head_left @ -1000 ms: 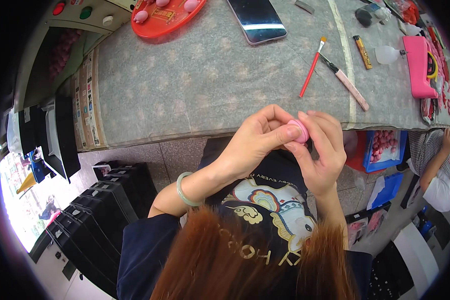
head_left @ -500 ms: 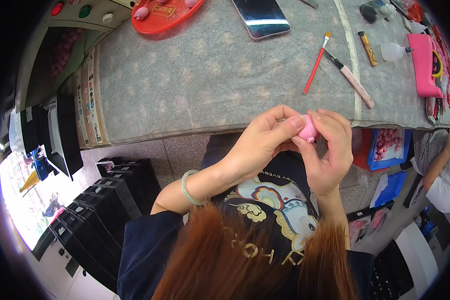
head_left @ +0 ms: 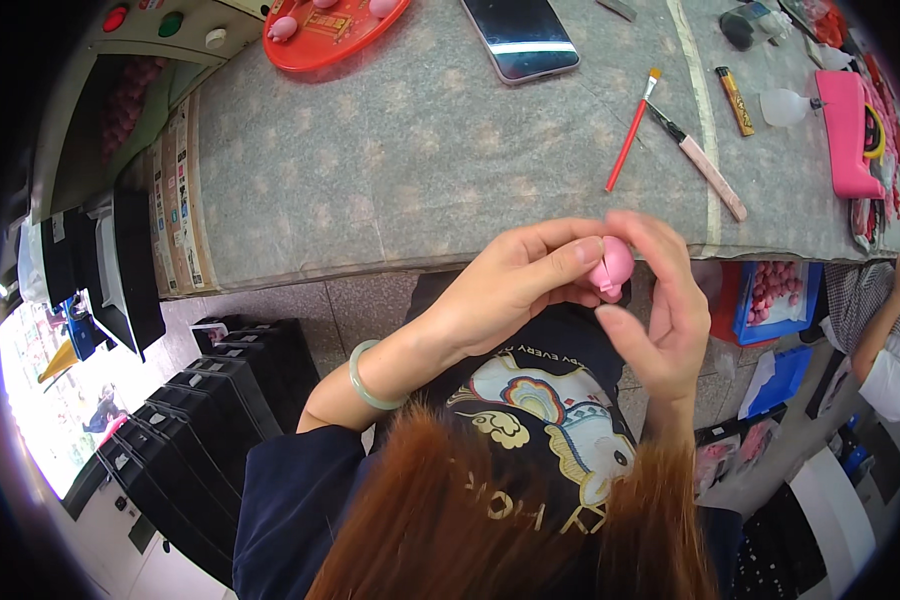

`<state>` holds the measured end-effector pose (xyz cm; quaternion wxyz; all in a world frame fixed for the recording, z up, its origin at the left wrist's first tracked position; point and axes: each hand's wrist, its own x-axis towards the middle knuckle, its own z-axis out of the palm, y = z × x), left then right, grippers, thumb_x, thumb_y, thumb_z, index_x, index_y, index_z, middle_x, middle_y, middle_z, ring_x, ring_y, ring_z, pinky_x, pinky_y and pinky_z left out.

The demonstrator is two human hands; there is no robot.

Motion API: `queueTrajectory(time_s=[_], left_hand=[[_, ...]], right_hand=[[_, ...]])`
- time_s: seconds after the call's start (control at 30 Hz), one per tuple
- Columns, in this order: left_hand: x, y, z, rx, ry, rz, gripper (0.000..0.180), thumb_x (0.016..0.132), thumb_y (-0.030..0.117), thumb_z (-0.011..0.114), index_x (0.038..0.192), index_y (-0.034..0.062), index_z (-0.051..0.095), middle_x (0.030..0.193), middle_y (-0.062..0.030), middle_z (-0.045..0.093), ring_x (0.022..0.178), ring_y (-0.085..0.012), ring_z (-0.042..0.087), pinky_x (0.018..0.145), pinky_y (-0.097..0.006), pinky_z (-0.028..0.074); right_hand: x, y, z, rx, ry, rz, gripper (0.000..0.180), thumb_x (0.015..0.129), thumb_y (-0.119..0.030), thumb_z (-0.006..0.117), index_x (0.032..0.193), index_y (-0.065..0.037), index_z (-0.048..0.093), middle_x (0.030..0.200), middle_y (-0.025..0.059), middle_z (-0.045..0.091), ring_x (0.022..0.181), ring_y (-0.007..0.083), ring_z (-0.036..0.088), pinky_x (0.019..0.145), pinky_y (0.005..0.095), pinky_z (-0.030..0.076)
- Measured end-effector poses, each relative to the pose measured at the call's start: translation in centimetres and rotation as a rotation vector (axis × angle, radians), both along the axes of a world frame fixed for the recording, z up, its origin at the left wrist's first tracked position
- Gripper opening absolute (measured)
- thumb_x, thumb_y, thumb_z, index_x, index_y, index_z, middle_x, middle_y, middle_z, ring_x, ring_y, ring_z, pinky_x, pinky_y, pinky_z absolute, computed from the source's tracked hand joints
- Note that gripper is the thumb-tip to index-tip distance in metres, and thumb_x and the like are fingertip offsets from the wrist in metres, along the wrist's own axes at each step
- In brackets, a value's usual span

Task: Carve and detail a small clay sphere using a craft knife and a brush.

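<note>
Just off the table's front edge, my left hand (head_left: 515, 275) pinches a small round pink figurine (head_left: 616, 262) between thumb and fingers. A dark slit shows on the figurine's side, with small nubs at its lower end. My right hand (head_left: 670, 315) curves around the figurine's right side, thumb and fingers apart. Its fingertips come up behind the figurine near my left fingers; whether they touch it I cannot tell. The fingers of my left hand behind the figurine are partly hidden.
On the grey-covered table (head_left: 370, 170) lie a phone (head_left: 522, 40), a red-handled brush (head_left: 630, 140), a pink-handled knife-like tool (head_left: 710, 175) and a yellow tube (head_left: 735, 100). A red plate (head_left: 335, 45) holds pink figurines. Below right, a blue tray (head_left: 745, 320) contains pink pieces; another person's arm (head_left: 885, 325) appears far right.
My right thumb and fingers have opened away from the figurine. It has turned in my left hand, so its slit side now shows.
</note>
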<state>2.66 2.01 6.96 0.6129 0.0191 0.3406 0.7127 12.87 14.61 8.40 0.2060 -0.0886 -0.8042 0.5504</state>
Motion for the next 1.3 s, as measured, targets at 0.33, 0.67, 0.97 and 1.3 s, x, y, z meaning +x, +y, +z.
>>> queueTrajectory(time_s=[0.33,0.67,0.97,1.3], left_hand=[[-0.3,-0.6,0.6,-0.012,0.027,-0.031,0.034,0.086,0.011,0.054,0.115,-0.0045,0.046,0.104,-0.0123,0.057,0.095,-0.0162,0.056,0.085,-0.029,0.045],[-0.3,-0.6,1.1,-0.062,0.119,-0.058,0.027,0.083,0.011,0.059,0.104,-0.0052,0.055,0.092,-0.0104,0.062,0.082,-0.0131,0.060,0.073,-0.023,0.047],[0.3,-0.3,0.7,-0.045,0.263,0.004,0.033,0.078,0.008,0.064,0.106,-0.0034,0.053,0.091,-0.0080,0.060,0.085,-0.0118,0.058,0.075,-0.024,0.047],[0.0,-0.6,-0.2,-0.209,0.701,-0.035,0.041,0.072,0.004,0.070,0.108,0.0010,0.051,0.099,-0.0030,0.053,0.088,-0.0084,0.050,0.079,-0.022,0.042]], right_hand=[[1.1,0.4,-0.1,-0.054,-0.071,0.055,0.044,0.069,-0.007,0.067,0.109,0.005,0.054,0.111,0.0155,0.056,0.109,0.0281,0.047,0.094,0.0369,0.034],[1.2,1.1,-0.9,-0.163,0.004,0.120,0.031,0.071,-0.009,0.064,0.100,0.003,0.062,0.101,0.0168,0.061,0.101,0.0319,0.054,0.088,0.0388,0.040],[0.8,1.2,-1.5,0.009,0.019,0.155,0.033,0.072,-0.001,0.062,0.104,0.004,0.059,0.110,0.0168,0.057,0.111,0.0293,0.048,0.092,0.0354,0.037],[2.0,-0.6,-1.9,-0.036,-0.083,-0.082,0.040,0.069,0.006,0.058,0.109,0.001,0.051,0.108,0.0150,0.051,0.099,0.0251,0.051,0.085,0.0328,0.041]])
